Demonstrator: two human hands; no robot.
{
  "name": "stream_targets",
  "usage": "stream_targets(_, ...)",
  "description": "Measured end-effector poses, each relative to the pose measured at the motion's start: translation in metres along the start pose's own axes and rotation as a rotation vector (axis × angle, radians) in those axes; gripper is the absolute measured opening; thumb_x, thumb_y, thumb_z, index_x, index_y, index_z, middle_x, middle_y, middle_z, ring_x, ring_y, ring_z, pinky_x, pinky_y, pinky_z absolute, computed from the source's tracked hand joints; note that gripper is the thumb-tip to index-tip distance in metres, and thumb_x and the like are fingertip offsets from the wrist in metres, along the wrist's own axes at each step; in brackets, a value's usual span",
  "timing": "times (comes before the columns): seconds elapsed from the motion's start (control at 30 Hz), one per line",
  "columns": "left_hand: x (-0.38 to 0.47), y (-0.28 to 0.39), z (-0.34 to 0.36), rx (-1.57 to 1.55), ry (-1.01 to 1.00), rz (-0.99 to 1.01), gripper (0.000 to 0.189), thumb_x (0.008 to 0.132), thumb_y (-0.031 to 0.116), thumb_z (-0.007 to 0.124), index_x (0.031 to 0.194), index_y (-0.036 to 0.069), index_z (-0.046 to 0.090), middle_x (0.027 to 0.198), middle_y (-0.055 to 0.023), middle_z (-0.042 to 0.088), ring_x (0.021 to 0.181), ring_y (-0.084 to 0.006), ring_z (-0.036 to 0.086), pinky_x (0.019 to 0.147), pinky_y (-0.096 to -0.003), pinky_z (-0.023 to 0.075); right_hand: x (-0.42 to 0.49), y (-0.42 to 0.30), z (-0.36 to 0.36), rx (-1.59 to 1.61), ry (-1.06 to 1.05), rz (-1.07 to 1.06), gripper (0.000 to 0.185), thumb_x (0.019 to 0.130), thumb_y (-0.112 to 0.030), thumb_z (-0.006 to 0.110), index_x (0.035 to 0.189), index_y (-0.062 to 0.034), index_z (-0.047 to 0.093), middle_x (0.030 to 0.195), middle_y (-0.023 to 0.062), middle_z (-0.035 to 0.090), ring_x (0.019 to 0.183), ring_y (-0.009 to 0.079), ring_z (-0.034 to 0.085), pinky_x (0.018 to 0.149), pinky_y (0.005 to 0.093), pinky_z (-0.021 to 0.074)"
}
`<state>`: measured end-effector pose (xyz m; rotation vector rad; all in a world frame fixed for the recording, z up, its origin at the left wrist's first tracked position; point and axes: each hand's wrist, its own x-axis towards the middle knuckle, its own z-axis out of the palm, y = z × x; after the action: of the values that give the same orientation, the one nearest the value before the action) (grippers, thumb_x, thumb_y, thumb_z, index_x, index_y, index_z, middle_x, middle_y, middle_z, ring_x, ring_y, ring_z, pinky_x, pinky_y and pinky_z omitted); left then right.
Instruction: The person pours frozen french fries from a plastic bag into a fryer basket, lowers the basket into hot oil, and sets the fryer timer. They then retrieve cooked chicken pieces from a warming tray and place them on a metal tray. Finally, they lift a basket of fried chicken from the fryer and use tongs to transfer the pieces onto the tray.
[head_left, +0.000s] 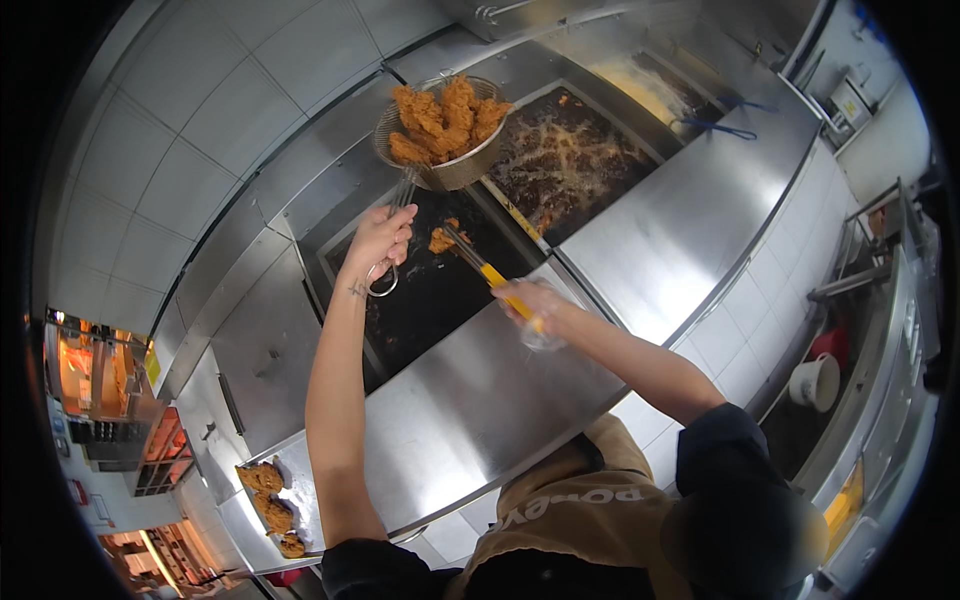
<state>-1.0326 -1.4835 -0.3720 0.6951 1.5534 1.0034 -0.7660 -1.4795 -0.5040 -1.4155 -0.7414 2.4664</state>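
Observation:
My left hand (384, 238) grips the wire handle of a round metal fry basket (459, 174). Pieces of golden-brown breaded fried food (446, 120) fill the basket, which is raised above the deep fryer. My right hand (529, 304), in a clear plastic glove, holds metal tongs (491, 276) with a yellow grip. At the tongs' tips is a small fried piece (442, 238), over the dark oil (431, 292) of the nearer vat. Whether the tips are closed on it is hard to tell.
A neighbouring vat (574, 157) holds bubbling oil; another vat foams farther right. Blue-coated handles (716, 129) jut over the stainless steel ledge (682, 210). More fried pieces (274, 514) lie on a metal tray (304, 487) at lower left. A white bucket (815, 382) stands at right.

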Motion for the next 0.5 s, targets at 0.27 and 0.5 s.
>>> stream_targets(0.27,-0.007,-0.009,-0.001,-0.030,-0.038,0.037,0.027,0.099,0.023,0.062,0.080,0.010,0.047,0.058,0.0044,0.046,0.038,-0.0046,0.038,0.036,-0.0243,0.0359,-0.134,-0.008,-0.058,-0.343,0.073,-0.014,0.045,0.084,-0.026,0.080,0.109,0.0039,0.058,0.072,0.0066,0.062,0.049,0.0120,0.053,0.040,0.0254,0.0415)
stream_targets(0.5,-0.010,-0.011,0.000,-0.048,-0.030,0.062,0.028,0.099,0.020,0.061,0.077,0.011,0.047,0.058,0.0037,0.046,0.039,-0.0051,0.038,0.037,-0.0248,0.0359,-0.216,-0.039,-0.070,-0.450,0.223,-0.226,0.040,0.083,-0.025,0.081,0.105,0.0040,0.065,0.065,0.0027,0.059,0.045,0.0095,0.050,0.040,0.0233,0.0403)
